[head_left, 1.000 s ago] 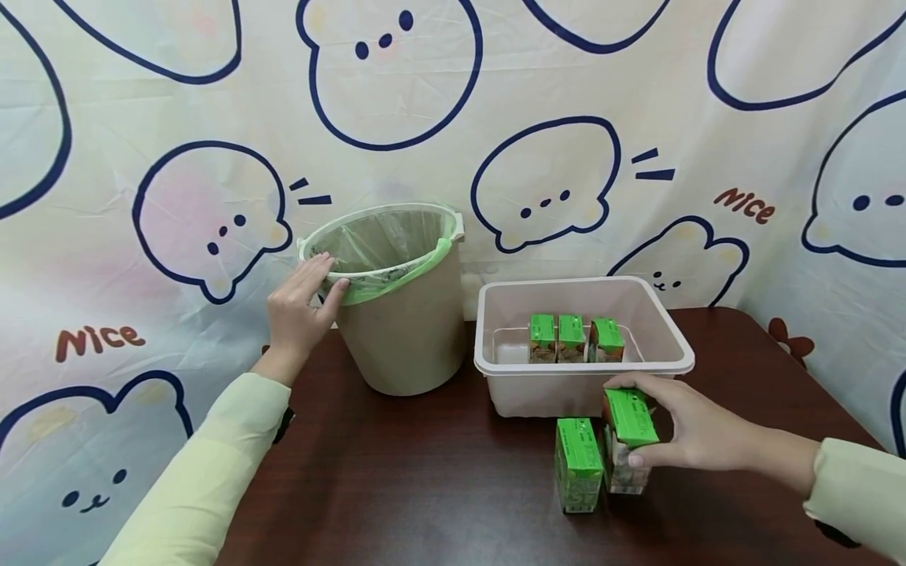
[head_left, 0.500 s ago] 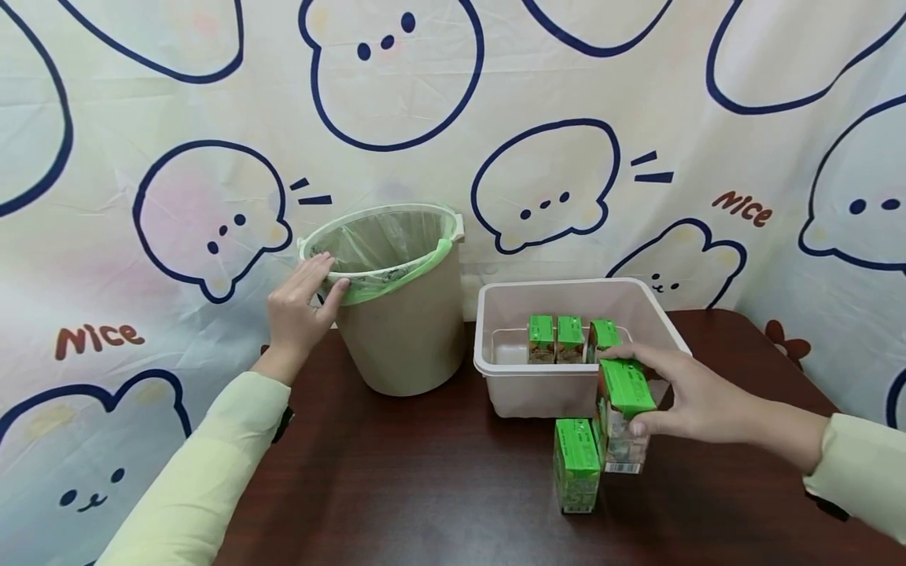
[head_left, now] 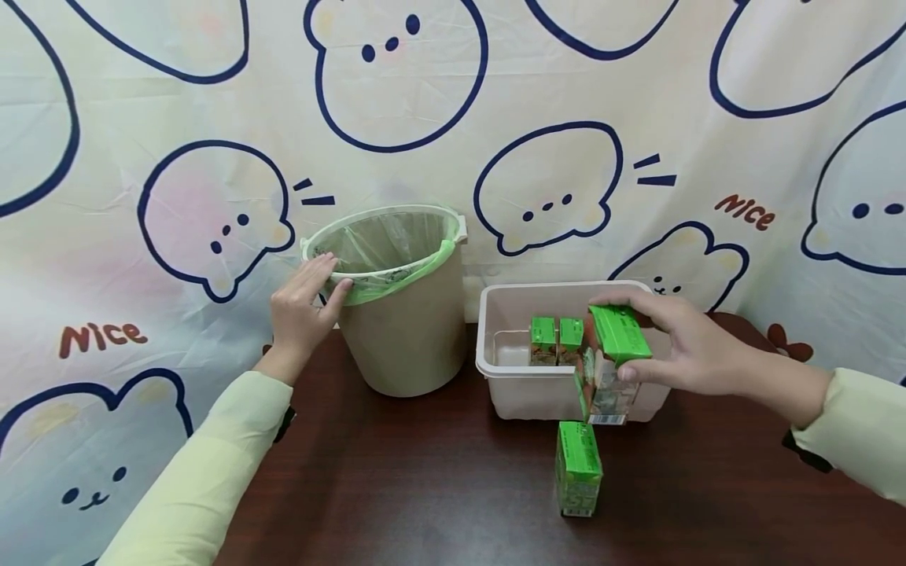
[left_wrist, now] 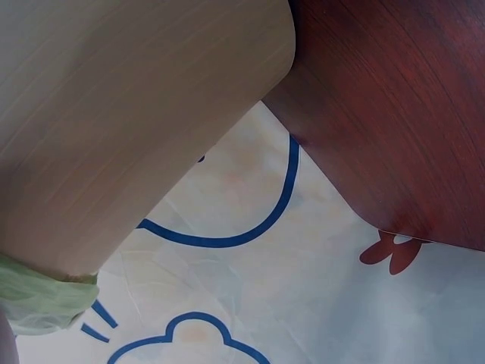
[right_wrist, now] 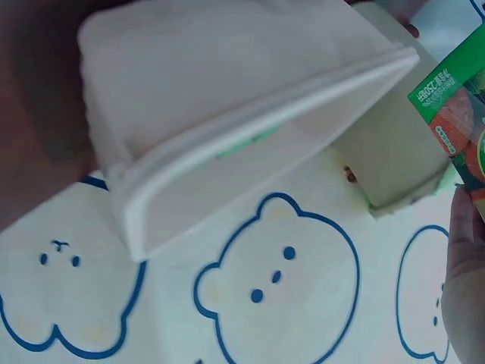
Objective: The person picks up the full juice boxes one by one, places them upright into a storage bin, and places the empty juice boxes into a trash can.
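Observation:
My right hand [head_left: 686,350] pinches a green-topped juice box [head_left: 619,338] between thumb and fingers, raised off the table before the front of the beige plastic tub [head_left: 510,389]. In the right wrist view, this juice box [right_wrist: 458,125] shows red fruit pictures on its side. A second juice box [head_left: 579,472] stands upright on the table below it. My left hand [head_left: 304,303] holds the near-left rim of a trash can [head_left: 406,346] lined with a green bag, fingers over the rim and thumb outside. Inside the tub stand two visible juice boxes [head_left: 543,338]; the raised one hides what is behind it.
The dark wooden table [head_left: 396,479] carries the trash can at the back left and the tub at the back right. A cartoon-printed cloth [head_left: 396,173] hangs close behind them. The table's left edge lies near my left forearm.
My right hand has lifted the juice box from beside the other one on the table, up and slightly left toward the tub. The left hand stays on the trash can rim.

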Demonstrator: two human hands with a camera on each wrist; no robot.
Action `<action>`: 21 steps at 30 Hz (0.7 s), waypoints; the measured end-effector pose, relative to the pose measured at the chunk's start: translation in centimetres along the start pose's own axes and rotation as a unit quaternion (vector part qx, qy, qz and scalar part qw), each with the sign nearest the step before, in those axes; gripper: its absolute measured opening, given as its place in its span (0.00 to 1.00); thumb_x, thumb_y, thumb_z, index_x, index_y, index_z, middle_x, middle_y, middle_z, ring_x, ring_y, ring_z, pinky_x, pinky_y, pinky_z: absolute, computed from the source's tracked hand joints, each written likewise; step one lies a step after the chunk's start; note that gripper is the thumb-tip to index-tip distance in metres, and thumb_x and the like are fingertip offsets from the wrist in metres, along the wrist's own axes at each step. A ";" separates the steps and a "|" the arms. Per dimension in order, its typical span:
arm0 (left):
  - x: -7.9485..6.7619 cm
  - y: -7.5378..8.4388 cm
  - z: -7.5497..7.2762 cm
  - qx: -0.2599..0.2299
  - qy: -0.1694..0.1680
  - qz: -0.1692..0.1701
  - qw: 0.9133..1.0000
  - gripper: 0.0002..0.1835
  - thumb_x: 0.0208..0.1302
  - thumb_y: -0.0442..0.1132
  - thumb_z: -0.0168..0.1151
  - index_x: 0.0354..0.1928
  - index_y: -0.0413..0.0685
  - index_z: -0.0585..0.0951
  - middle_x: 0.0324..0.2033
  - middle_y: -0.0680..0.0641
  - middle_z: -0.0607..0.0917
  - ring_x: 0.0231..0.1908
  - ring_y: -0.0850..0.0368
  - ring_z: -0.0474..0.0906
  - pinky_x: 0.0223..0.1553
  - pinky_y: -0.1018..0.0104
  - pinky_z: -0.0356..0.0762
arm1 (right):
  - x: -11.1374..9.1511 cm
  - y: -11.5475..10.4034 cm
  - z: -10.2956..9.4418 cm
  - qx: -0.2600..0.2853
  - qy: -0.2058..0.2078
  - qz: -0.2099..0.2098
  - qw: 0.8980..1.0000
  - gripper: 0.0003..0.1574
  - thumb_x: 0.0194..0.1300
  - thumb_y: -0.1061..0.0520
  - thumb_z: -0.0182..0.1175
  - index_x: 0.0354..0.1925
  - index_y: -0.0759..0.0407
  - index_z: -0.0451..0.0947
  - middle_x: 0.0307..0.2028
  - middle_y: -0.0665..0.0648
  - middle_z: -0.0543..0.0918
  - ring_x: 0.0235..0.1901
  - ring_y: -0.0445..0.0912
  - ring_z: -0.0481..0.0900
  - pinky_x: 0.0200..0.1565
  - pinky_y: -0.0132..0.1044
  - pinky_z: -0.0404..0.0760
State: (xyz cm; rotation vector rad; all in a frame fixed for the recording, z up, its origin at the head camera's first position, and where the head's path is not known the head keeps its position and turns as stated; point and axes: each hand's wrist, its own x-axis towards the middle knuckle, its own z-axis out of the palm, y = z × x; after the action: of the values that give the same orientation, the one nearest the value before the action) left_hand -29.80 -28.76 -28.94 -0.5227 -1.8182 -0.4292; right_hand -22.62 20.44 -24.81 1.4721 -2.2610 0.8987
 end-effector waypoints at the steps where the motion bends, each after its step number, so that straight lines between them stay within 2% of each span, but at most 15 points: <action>1: 0.0 0.0 0.0 0.001 -0.001 0.001 1.000 0.20 0.58 0.41 0.66 0.50 0.38 0.84 0.49 0.41 0.84 0.50 0.42 0.81 0.57 0.50 0.72 | 0.4 0.0 -0.1 0.004 0.001 -0.005 1.000 0.47 0.51 0.62 0.74 0.67 0.57 0.66 0.55 0.51 0.76 0.49 0.40 0.74 0.49 0.26 0.76; 8: -0.1 0.0 -0.2 0.011 -0.016 0.001 1.000 0.23 0.64 0.49 0.61 0.52 0.38 0.83 0.51 0.40 0.83 0.52 0.43 0.80 0.59 0.52 0.71 | 3.6 -0.1 -0.3 0.027 0.018 -0.031 0.999 0.40 0.55 0.62 0.71 0.64 0.63 0.67 0.47 0.51 0.79 0.40 0.41 0.77 0.45 0.27 0.78; 12: -0.1 -0.1 -0.2 0.015 -0.022 0.003 1.000 0.25 0.67 0.52 0.58 0.53 0.38 0.83 0.51 0.40 0.83 0.52 0.43 0.80 0.60 0.52 0.70 | 5.5 -0.3 -0.2 0.033 0.026 -0.017 0.999 0.39 0.57 0.62 0.70 0.65 0.60 0.67 0.47 0.52 0.78 0.39 0.42 0.77 0.44 0.28 0.78; 16: -0.1 -0.2 -0.1 0.011 -0.017 0.004 1.000 0.23 0.65 0.49 0.61 0.52 0.38 0.83 0.51 0.40 0.83 0.52 0.43 0.80 0.59 0.52 0.70 | 7.6 -0.4 0.3 0.047 0.037 0.006 0.998 0.36 0.59 0.60 0.68 0.64 0.59 0.68 0.49 0.54 0.78 0.41 0.43 0.78 0.47 0.29 0.78; 21: -0.1 -0.3 -0.1 0.013 -0.014 0.009 1.000 0.21 0.62 0.44 0.64 0.52 0.37 0.83 0.50 0.40 0.83 0.51 0.42 0.80 0.57 0.49 0.72 | 10.1 -0.2 1.1 0.073 0.055 -0.004 0.996 0.34 0.60 0.61 0.68 0.63 0.61 0.69 0.50 0.56 0.78 0.42 0.45 0.78 0.48 0.32 0.79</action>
State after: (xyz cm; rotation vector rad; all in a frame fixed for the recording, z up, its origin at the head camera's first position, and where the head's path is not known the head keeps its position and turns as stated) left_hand -29.85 -29.09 -29.00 -0.5286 -1.8422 -0.3884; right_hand -26.70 12.51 -19.96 1.4526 -2.1483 1.1342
